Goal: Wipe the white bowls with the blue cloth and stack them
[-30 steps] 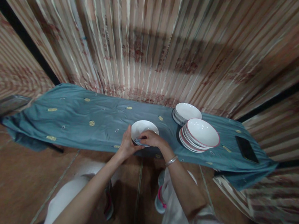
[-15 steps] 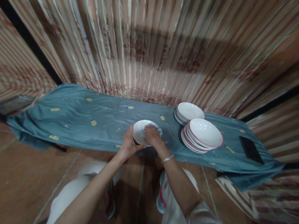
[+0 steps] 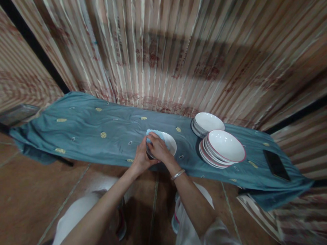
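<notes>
A white bowl [image 3: 171, 143] is held near the front edge of the cloth-covered table, partly hidden by my hands. My left hand [image 3: 141, 158] grips its left side, thumb along the near rim. With my right hand [image 3: 158, 147] I press a light blue cloth [image 3: 152, 132] against the bowl's left rim; the fingers are closed over the cloth. To the right stands a stack of white bowls with red rims [image 3: 224, 146]. Just behind it is a second stack of white dishes [image 3: 209, 122].
A dark phone [image 3: 276, 164] lies at the table's right end. The table wears a blue-green cloth [image 3: 83, 133] with yellow pineapple prints. Dark poles [image 3: 33, 39] rise at both ends, and a striped curtain [image 3: 161, 64] hangs behind. My legs are close below the front edge.
My right hand has moved the cloth left across the bowl, from its right inner side to the left rim. My left hand keeps its grip on the left side.
</notes>
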Demonstrator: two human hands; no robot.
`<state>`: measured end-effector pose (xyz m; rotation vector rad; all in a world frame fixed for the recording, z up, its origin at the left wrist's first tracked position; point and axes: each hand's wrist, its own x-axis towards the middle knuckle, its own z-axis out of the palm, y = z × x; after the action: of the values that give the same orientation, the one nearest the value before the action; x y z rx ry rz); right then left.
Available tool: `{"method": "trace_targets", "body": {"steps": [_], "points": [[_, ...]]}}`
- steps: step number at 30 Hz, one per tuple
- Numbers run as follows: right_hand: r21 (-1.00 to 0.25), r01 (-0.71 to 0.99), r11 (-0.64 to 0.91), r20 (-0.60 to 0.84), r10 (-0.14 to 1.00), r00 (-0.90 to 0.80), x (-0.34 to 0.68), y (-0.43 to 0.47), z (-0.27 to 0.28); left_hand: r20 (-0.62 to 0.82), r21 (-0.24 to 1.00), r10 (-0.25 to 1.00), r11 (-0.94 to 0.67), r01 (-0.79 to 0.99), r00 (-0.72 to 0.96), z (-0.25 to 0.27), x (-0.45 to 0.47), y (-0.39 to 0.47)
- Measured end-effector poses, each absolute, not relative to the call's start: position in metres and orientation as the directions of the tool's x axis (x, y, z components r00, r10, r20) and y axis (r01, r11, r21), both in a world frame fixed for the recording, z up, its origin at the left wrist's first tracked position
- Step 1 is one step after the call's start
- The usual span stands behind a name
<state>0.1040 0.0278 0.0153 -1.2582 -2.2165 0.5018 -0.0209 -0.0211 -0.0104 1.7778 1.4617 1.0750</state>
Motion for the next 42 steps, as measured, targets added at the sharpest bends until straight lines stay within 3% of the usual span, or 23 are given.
{"method": "trace_targets", "body": {"steps": [11,19,26,31,35,38,42], "points": [[-0.183,0.929,0.321,0.089,0.947,-0.310,0.132,0.026,0.038,0.209,0.818,0.978,-0.191,0.543,0.030,-0.010,-0.017,-0.022],[-0.070,0.953,0.294,-0.052,0.953,-0.298,0.152,0.004,0.056,0.193,0.814,0.980,-0.184,0.551,0.042,-0.009,-0.018,-0.020],[-0.118,0.928,0.353,-0.192,0.909,-0.370,0.149,-0.004,0.059,0.186,0.804,0.982,-0.176,0.568,0.042,-0.008,-0.017,-0.020],[-0.341,0.849,0.403,-0.186,0.856,-0.481,0.137,0.001,0.052,0.168,0.801,0.984,-0.170,0.574,0.057,-0.006,-0.019,-0.022],[-0.467,0.794,0.390,-0.076,0.877,-0.475,0.123,0.007,0.037,0.173,0.797,0.983,-0.173,0.579,0.056,-0.009,-0.020,-0.020],[-0.490,0.789,0.371,-0.029,0.897,-0.440,0.116,0.009,0.030,0.181,0.799,0.982,-0.180,0.573,0.057,-0.010,-0.019,-0.020],[-0.446,0.825,0.347,-0.071,0.905,-0.419,0.117,0.010,0.033,0.184,0.793,0.981,-0.182,0.582,0.057,-0.011,-0.019,-0.021]]}}
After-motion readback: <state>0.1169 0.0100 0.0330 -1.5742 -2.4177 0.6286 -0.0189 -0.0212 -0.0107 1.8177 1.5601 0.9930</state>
